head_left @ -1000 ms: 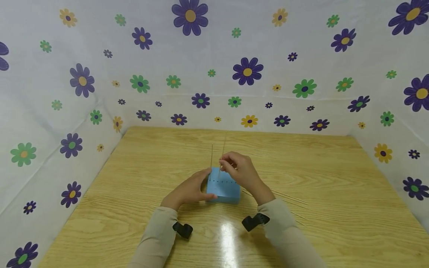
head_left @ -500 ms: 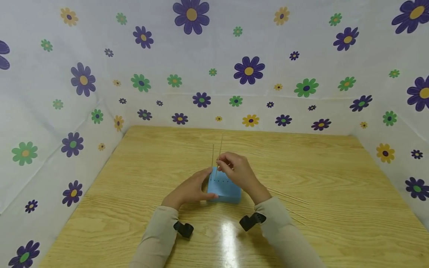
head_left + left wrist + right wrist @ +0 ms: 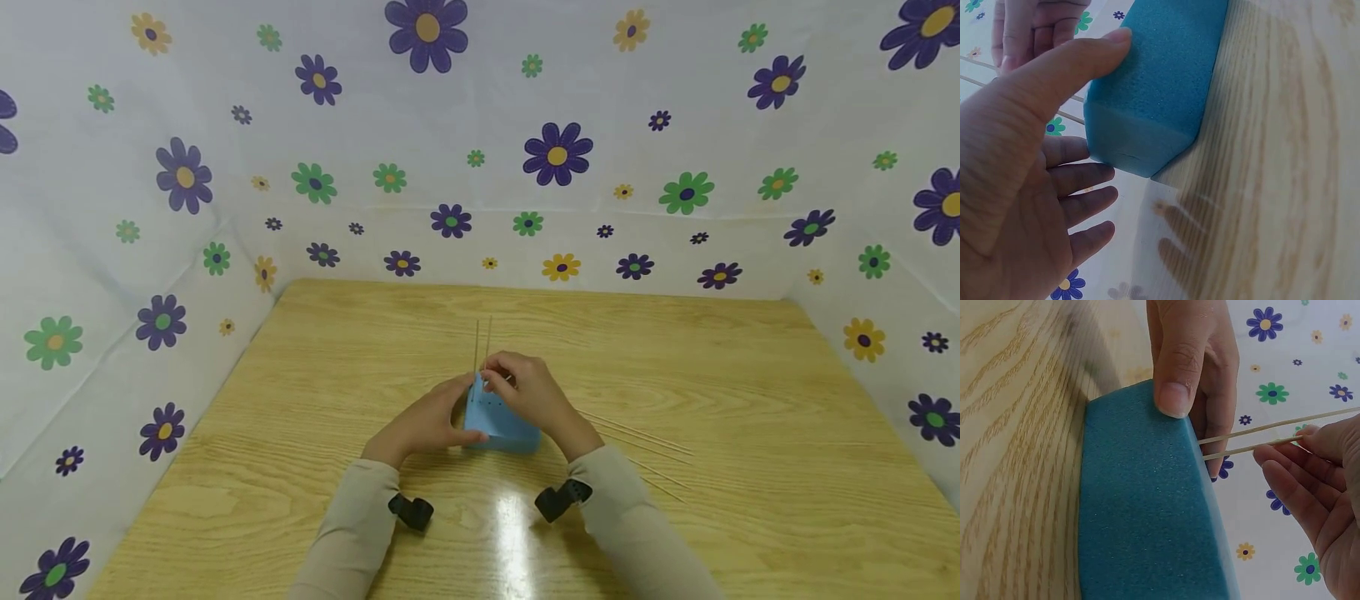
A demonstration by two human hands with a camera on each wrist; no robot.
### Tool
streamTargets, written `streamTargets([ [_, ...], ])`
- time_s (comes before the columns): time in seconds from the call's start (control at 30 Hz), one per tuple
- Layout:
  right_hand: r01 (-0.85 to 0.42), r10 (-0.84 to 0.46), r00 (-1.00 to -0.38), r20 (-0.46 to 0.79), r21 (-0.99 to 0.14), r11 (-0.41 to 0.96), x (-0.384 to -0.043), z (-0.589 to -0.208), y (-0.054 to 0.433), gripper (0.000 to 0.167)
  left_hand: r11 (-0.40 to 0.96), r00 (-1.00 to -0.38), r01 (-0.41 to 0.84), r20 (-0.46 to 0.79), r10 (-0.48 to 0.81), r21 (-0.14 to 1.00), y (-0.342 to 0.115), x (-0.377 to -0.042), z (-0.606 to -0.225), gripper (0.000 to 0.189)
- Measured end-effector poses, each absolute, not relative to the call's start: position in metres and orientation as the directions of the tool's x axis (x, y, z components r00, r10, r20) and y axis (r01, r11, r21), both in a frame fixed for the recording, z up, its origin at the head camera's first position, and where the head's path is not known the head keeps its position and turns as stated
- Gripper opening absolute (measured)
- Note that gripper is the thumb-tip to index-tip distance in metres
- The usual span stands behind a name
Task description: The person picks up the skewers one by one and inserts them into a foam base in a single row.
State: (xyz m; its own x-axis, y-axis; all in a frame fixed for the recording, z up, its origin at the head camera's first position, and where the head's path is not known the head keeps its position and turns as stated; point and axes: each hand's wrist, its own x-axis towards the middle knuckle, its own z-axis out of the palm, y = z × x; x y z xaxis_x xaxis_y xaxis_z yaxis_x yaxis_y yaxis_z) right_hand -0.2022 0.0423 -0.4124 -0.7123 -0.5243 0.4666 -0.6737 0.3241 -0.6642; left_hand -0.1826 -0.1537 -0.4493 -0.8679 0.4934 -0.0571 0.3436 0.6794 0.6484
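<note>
A blue foam block (image 3: 501, 427) with a row of small holes along its top sits on the table. My left hand (image 3: 429, 423) steadies its left end, the thumb (image 3: 1079, 62) on the front face and a fingertip at the far corner. One thin wooden skewer (image 3: 476, 346) stands upright in the leftmost hole. Beside it, my right hand (image 3: 534, 398) pinches a second skewer (image 3: 1244, 450) between thumb and fingertips, low on its length. In the right wrist view this skewer's lower end meets the block's top. The right hand covers the holes further right in the head view.
Several loose skewers (image 3: 637, 432) lie on the wooden table (image 3: 750, 400) to the right, partly behind the right forearm. A white cloth with printed flowers (image 3: 420, 117) surrounds the table at the back and sides.
The right hand has moved left and down with its skewer, which now stands nearly upright beside the first and lower than before. The left hand has stayed on the block.
</note>
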Motion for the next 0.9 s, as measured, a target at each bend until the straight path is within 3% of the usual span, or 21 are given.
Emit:
streamTargets([
  [0.23, -0.654, -0.582, -0.708, 0.4, -0.682, 0.328, -0.205, -0.421, 0.042, 0.011, 0.693, -0.87, 0.33, -0.077, 0.486, 0.641, -0.154, -0.182, -0.448, 0.094],
  [0.9, -0.6, -0.566, -0.746, 0.349, -0.722, 0.345, -0.203, -0.423, 0.043, 0.012, 0.686, -0.87, 0.335, -0.067, 0.488, 0.646, -0.153, -0.183, -0.453, 0.098],
])
